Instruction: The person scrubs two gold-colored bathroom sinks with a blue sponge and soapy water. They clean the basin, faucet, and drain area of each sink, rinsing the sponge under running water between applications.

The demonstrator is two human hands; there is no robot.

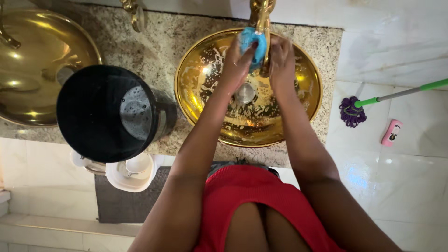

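Gold is the colour of the tap point(261, 18) that both hands are busy with. The left hand point(238, 58) has its fingers curled round a blue sponge point(253, 43) and presses it against the tap's side. The fingers are bent close together, pinching the sponge so it bunches up. The right hand point(281, 56) is on the other side of the tap. Its fingers are held close together and lie against the tap's stem, but I cannot tell if they wrap right around it.

The tap is long and thin. Its long way runs from the back wall down toward the person, and its end hangs over the middle of the gold sink point(196, 98). The sponge sits near the top part of the tap, above the bowl.

The sink is round and shiny, with white soapy streaks all over the inside and a silver drain point(245, 92) at the bottom. It sits on a speckled stone counter point(154, 46). A big black bucket point(109, 114) stands on the counter just beside the sink, and a second gold sink point(42, 65) is on the far side of it. On the white floor lie a purple mop point(352, 112) with a green handle and a small pink thing point(392, 132).
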